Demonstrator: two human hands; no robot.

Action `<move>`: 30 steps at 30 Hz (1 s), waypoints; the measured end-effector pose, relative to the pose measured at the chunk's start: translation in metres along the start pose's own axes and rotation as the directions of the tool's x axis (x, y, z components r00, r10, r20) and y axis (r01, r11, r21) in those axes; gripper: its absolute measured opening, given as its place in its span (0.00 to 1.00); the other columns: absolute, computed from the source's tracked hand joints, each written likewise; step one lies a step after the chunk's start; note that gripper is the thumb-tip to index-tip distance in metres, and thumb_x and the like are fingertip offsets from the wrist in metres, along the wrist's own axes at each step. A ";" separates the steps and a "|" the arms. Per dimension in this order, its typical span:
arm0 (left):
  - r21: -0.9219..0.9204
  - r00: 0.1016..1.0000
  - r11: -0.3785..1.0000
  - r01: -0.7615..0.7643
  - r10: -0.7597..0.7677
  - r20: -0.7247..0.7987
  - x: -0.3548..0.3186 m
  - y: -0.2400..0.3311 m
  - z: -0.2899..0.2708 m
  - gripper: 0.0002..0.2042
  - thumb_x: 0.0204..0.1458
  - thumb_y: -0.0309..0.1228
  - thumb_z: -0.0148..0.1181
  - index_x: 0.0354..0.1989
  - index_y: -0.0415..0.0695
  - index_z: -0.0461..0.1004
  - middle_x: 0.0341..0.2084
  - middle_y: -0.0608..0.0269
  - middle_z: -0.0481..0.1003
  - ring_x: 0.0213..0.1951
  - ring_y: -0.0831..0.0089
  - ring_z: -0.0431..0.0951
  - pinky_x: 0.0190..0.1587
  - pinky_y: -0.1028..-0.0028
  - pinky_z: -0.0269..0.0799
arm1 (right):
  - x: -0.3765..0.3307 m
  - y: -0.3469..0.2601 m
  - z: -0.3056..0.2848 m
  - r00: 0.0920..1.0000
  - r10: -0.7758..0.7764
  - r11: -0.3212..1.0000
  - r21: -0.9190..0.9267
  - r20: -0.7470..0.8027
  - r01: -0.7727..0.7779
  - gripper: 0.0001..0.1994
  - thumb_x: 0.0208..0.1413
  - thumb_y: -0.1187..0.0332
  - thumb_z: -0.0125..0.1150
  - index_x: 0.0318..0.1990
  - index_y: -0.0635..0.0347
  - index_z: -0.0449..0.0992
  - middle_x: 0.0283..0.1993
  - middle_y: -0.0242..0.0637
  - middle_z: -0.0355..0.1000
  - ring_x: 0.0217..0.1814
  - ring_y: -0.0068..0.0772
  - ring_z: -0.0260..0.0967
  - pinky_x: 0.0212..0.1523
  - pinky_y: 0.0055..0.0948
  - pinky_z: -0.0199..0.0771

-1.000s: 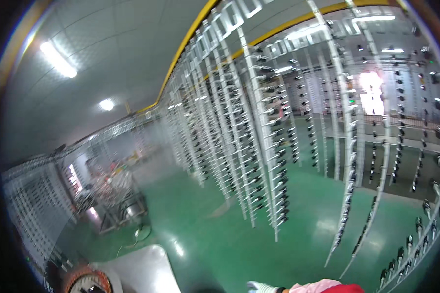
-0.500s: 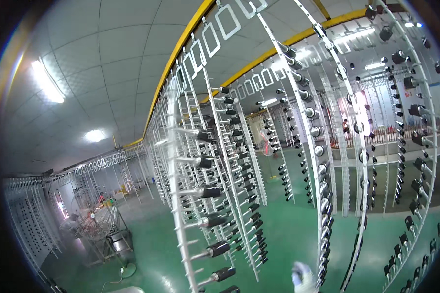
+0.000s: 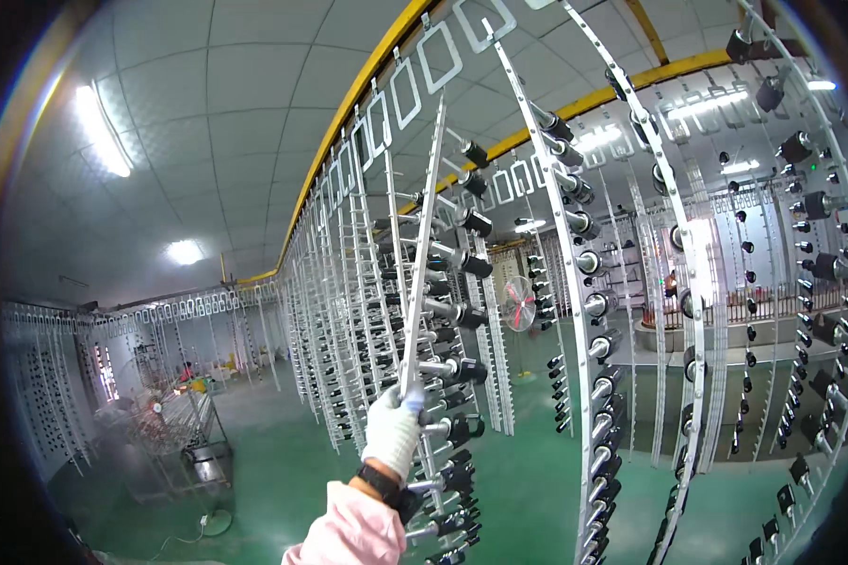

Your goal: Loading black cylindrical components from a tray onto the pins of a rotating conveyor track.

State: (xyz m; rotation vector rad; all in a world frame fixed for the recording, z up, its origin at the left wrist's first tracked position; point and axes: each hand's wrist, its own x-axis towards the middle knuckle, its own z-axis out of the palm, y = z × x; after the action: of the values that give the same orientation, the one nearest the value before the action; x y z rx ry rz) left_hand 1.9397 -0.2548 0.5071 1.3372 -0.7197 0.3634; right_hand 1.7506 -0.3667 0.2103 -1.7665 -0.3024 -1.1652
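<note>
My left hand [image 3: 391, 435], in a white glove with a pink sleeve and a dark wristband, is raised and shut on the lower part of a long thin metal hanging strip [image 3: 422, 273]. The strip rises steeply to a rectangular loop hook under the yellow overhead rail [image 3: 367, 80]. Short pegs along the strip carry dark cylindrical parts [image 3: 468, 266]. More of these parts sit just below and right of my hand. My right hand is out of view.
Long rows of similar hanging racks [image 3: 334, 339] loaded with dark parts curve away under the rail. More racks [image 3: 594, 311] hang close on the right. A metal cart [image 3: 193, 443] stands on the green floor at lower left. A fan [image 3: 520, 303] stands far back.
My view has tilted upward toward the ceiling and rail. The gloved hand has risen from the bottom edge and taken hold of the hanging strip.
</note>
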 end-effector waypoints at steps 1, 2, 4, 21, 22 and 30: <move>-0.048 1.000 0.999 -0.002 0.002 -0.005 0.004 0.004 0.008 0.14 0.53 0.40 0.57 0.34 0.40 0.70 0.16 0.71 0.67 0.17 0.81 0.65 0.23 0.78 0.64 | -0.002 0.003 -0.002 1.000 -0.005 1.000 0.000 0.007 0.005 0.15 0.52 0.76 0.54 0.49 0.61 0.70 0.43 0.42 0.71 0.40 0.36 0.72 0.41 0.29 0.71; -0.088 1.000 0.996 -0.003 0.002 -0.012 0.001 0.006 0.015 0.13 0.53 0.40 0.57 0.34 0.41 0.70 0.16 0.71 0.67 0.17 0.81 0.65 0.23 0.78 0.64 | -0.006 0.007 -0.004 1.000 -0.007 1.000 0.008 0.014 0.007 0.15 0.52 0.77 0.53 0.49 0.62 0.70 0.42 0.41 0.71 0.40 0.35 0.72 0.40 0.28 0.71; -0.125 0.999 0.992 -0.026 0.023 -0.026 -0.007 0.003 0.027 0.13 0.53 0.40 0.58 0.32 0.41 0.70 0.16 0.70 0.68 0.18 0.81 0.66 0.24 0.79 0.65 | -0.010 0.011 -0.008 1.000 -0.012 1.000 0.017 0.024 0.011 0.15 0.52 0.77 0.53 0.49 0.62 0.69 0.42 0.40 0.71 0.39 0.33 0.72 0.40 0.27 0.70; 0.326 0.924 0.884 0.334 -0.376 0.071 -0.222 -0.055 -0.111 0.23 0.57 0.37 0.52 0.56 0.37 0.61 0.46 0.56 0.72 0.48 0.72 0.71 0.53 0.72 0.63 | -0.079 -0.026 0.080 0.903 0.064 0.926 0.311 0.425 -0.212 0.14 0.53 0.75 0.53 0.48 0.61 0.70 0.43 0.44 0.71 0.45 0.37 0.70 0.45 0.30 0.69; 0.230 0.897 0.878 0.419 -0.440 0.045 -0.271 -0.060 -0.135 0.23 0.56 0.37 0.52 0.56 0.37 0.61 0.46 0.56 0.72 0.48 0.71 0.71 0.53 0.71 0.63 | -0.098 -0.033 0.087 0.877 0.024 0.929 0.314 0.481 -0.198 0.14 0.52 0.75 0.54 0.48 0.61 0.71 0.43 0.44 0.71 0.46 0.39 0.69 0.45 0.31 0.69; 0.332 0.581 0.524 0.784 -0.433 -0.689 -0.747 0.023 -0.223 0.21 0.55 0.40 0.50 0.54 0.41 0.65 0.44 0.57 0.73 0.48 0.69 0.71 0.52 0.71 0.64 | -0.321 -0.132 0.120 0.720 -0.297 0.757 0.614 0.628 -0.223 0.13 0.53 0.73 0.52 0.48 0.62 0.69 0.38 0.41 0.71 0.37 0.32 0.71 0.39 0.31 0.71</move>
State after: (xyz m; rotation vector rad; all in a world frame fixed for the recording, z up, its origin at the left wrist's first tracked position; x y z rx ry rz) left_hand 1.4351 0.0834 0.0183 1.9040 0.4719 0.3415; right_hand 1.5701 -0.1119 0.0166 -1.4586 -1.0812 -0.2474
